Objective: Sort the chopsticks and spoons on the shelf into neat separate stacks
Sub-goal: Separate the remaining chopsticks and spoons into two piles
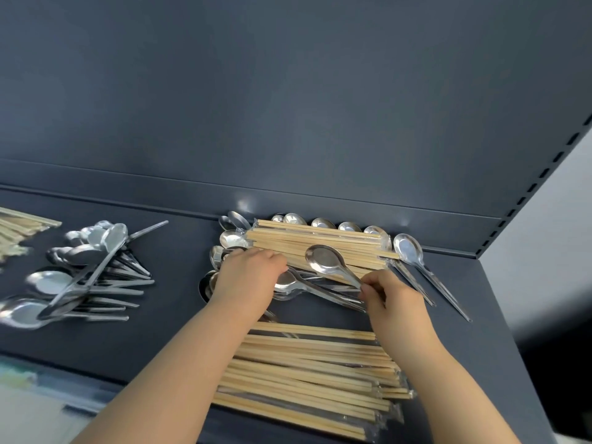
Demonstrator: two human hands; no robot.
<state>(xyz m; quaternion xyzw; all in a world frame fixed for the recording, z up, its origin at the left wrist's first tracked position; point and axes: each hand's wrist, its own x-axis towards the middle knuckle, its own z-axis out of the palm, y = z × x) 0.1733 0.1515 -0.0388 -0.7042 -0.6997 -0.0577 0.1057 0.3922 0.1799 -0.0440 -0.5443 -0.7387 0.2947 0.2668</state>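
While a spoon (323, 259) is pinched by the right hand (395, 302), spoons (285, 282) beside its fingers are covered by the left hand (248, 277), grip unclear.

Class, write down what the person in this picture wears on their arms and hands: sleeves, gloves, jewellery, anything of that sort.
Nothing worn is visible. The left hand and right hand have no gloves or rings showing. The left forearm and right forearm are uncovered as far as the frame reaches, with no sleeve, watch or bracelet in view.
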